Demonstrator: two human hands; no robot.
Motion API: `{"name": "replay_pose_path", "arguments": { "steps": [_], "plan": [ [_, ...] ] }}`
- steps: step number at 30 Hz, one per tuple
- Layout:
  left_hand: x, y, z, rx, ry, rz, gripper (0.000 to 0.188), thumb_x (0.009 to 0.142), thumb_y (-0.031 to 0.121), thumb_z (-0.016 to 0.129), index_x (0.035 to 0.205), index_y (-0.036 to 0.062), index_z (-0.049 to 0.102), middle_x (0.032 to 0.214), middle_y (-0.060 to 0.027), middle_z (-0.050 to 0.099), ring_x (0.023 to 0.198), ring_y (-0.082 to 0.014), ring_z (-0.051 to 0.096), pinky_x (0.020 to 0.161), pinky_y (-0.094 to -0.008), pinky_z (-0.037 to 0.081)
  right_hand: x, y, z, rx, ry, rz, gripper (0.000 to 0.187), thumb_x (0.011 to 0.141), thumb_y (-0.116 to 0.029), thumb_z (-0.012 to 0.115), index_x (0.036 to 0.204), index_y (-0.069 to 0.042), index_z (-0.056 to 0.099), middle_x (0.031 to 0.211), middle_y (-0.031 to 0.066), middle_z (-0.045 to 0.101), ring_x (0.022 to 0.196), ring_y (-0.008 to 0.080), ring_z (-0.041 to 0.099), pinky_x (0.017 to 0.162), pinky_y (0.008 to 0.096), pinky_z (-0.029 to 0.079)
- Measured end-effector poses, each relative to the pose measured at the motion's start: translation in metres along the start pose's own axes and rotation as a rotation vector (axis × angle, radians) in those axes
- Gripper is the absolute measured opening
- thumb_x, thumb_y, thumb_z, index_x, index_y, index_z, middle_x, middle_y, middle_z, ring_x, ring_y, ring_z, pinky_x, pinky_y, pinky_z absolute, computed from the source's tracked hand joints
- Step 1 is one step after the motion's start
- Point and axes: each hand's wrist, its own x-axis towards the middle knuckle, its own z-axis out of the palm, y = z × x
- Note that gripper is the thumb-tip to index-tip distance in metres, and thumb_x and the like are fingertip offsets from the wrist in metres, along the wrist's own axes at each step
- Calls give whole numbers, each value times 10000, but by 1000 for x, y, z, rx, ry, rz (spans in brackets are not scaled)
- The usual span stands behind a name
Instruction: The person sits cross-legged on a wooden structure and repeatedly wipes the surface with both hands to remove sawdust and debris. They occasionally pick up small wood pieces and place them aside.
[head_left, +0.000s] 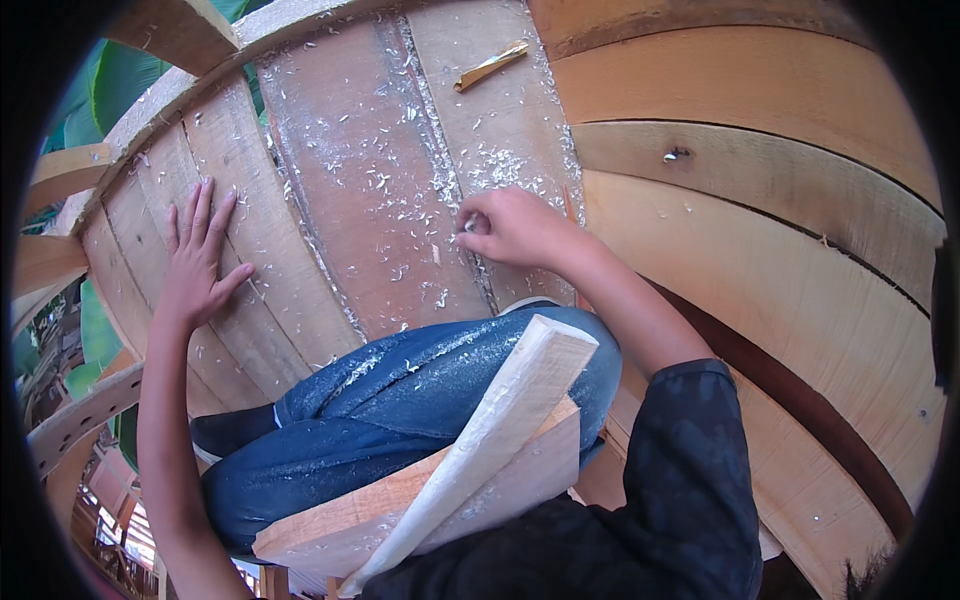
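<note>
My left hand [204, 262] lies flat on the pale wooden planks [250, 185], its fingers spread and holding nothing. Over the seam beside a reddish plank [345, 130], my right hand [515, 228] is closed, thumb and fingers curled together. A small whitish bit shows between those fingertips, too small to name. White shavings or flakes [510, 165] are scattered over the boards and thickest along the seams near my right hand. Beyond that hand lies a narrow, shiny gold-coloured piece [490, 66], like a folded wrapper.
Curved plank walls [720, 90] rise on the right, with a dark gap [770, 370] lower down. Wooden ribs [65, 180] stand along the left edge. A squared timber [480, 450] and a board [540, 455] cross close in front of my body, over my bent legs [390, 390].
</note>
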Motion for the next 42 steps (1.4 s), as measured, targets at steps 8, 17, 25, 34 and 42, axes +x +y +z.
{"name": "replay_pose_path", "arguments": {
  "steps": [8,17,25,34,42],
  "plan": [
    [-6,-3,3,36,17,-4,905,842,718,450,1548,185,259,1617,-128,156,1506,-275,90,1206,-500,-16,-2,7,-29,-77,-2,437,215,825,-244,666,826,-35,712,810,147,704,765,283,683,731,375,531],
    [-6,-1,-2,6,19,-20,884,843,713,454,1549,219,253,1616,-110,166,1504,-271,104,1210,-496,1,21,-31,-8,17,168,25,241,835,-280,655,838,-41,677,750,132,679,729,262,681,698,384,534],
    [-2,2,-4,-4,-11,-25,887,849,720,438,1549,209,250,1615,-113,167,1504,-262,105,1209,-497,-1,42,-21,-1,-106,283,189,236,832,-260,628,822,-27,667,767,156,679,756,321,676,707,394,528],
    [-2,3,-4,-10,-24,-28,904,849,727,428,1549,184,249,1614,-124,163,1504,-276,96,1208,-501,-15,42,6,-12,-105,287,348,221,831,-216,620,812,2,650,733,168,672,716,313,667,703,411,518],
    [-7,2,-4,-6,-27,-53,906,841,726,448,1550,201,246,1618,-106,160,1503,-266,102,1211,-499,-8,32,-36,-5,-21,-110,84,148,844,-139,636,879,-6,690,764,128,682,702,197,654,688,336,519]
  ]
}}
